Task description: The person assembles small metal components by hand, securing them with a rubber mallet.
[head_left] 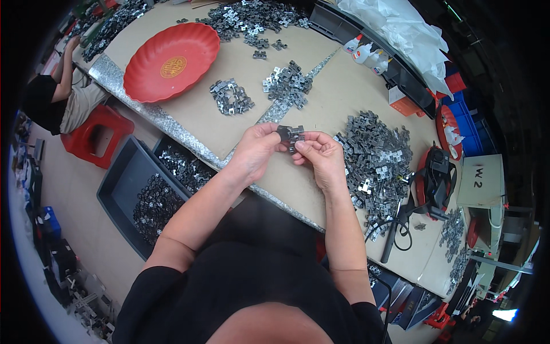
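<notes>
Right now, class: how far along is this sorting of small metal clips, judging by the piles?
Seemingly done: two small clip piles near the red tray, and clips in the grey bin below the table edge. In hand: the left hand and right hand hold a few clips between them. Left: the big pile beside the right hand.

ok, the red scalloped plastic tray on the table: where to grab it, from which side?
Take the red scalloped plastic tray by its raised rim, on the near-left edge by the table's silver-trimmed edge. The rim flares up, giving a lip to pinch, and that side is free of small metal clip piles. It looks empty and shallow, so one hand likely suffices.
</notes>
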A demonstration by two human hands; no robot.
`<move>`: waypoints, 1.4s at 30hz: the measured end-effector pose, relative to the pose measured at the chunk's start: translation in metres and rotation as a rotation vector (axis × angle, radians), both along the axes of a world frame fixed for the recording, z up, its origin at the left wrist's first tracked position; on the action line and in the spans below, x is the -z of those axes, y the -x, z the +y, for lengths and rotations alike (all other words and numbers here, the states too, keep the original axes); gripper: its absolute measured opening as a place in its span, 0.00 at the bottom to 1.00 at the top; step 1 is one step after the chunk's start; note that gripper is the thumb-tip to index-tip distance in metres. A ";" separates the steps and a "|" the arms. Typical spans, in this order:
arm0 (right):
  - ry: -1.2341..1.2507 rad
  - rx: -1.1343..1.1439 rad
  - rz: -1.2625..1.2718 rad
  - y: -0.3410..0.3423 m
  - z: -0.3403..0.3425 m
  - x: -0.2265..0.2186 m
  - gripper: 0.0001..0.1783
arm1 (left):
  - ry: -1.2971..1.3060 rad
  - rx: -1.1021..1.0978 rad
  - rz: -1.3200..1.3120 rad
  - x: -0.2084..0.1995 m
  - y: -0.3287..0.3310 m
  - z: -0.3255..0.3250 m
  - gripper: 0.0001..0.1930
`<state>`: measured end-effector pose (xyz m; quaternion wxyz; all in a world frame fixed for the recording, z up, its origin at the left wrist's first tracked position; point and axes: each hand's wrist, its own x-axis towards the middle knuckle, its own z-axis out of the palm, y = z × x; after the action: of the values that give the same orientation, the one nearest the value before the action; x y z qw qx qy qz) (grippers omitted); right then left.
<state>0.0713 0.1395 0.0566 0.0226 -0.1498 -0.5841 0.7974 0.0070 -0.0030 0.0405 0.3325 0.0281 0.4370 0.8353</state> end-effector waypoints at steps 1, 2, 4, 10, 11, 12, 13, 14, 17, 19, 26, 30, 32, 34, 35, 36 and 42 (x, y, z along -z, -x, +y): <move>0.027 0.001 0.004 0.000 0.000 -0.001 0.10 | -0.002 0.012 0.054 0.001 0.000 0.000 0.05; 0.027 0.002 0.004 0.000 -0.001 -0.001 0.10 | -0.003 0.013 0.054 0.000 -0.001 0.000 0.05; 0.098 0.023 -0.009 0.000 0.000 -0.001 0.08 | -0.011 -0.001 0.135 -0.003 -0.002 0.001 0.06; 0.179 0.003 -0.040 0.002 0.000 0.000 0.07 | 0.078 -0.070 0.362 -0.002 -0.011 0.002 0.08; 0.183 -0.010 -0.038 0.000 0.001 -0.001 0.07 | 0.085 -0.082 0.365 0.001 -0.012 0.003 0.08; 0.147 0.001 -0.030 -0.002 0.003 -0.004 0.08 | 0.079 -0.075 0.379 0.005 -0.011 0.004 0.10; 0.114 0.008 -0.023 -0.004 0.004 -0.003 0.08 | 0.078 -0.070 0.391 0.007 -0.010 0.002 0.11; 0.090 0.005 -0.024 -0.005 0.007 -0.003 0.09 | 0.093 -0.090 0.396 0.004 -0.010 0.001 0.11; 0.043 -0.049 -0.019 -0.006 0.006 -0.007 0.08 | 0.156 0.178 0.360 -0.004 -0.011 -0.003 0.14; 0.030 -0.044 -0.073 -0.005 0.003 -0.013 0.06 | 0.118 0.126 0.390 -0.001 -0.012 -0.005 0.15; -0.126 -0.027 0.030 -0.002 -0.005 0.006 0.07 | 0.126 0.049 0.391 0.005 -0.017 -0.006 0.14; -0.142 -0.042 -0.008 0.000 -0.001 0.004 0.08 | 0.269 0.119 0.435 0.008 -0.007 -0.007 0.14; -0.180 -0.043 -0.044 0.001 -0.002 -0.004 0.08 | 0.362 0.152 0.447 0.005 0.004 -0.010 0.13; -0.507 0.065 -0.088 -0.003 -0.002 -0.013 0.10 | 0.933 -0.137 1.260 -0.004 0.019 -0.017 0.13; -0.754 0.090 -0.075 -0.007 0.010 -0.002 0.11 | 1.145 -0.260 1.325 -0.009 0.028 -0.018 0.13; -0.762 0.102 -0.079 -0.010 0.011 -0.007 0.11 | 1.358 -0.392 1.379 -0.013 0.036 -0.020 0.12; -1.694 -0.075 -0.304 -0.003 0.005 -0.038 0.11 | 1.587 -0.280 1.560 0.002 0.042 -0.031 0.11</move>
<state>0.0741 0.1448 0.0942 0.0218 -0.1681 -0.9834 0.0646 -0.0346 -0.0338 0.0384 -0.2054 0.2743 0.9336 0.1043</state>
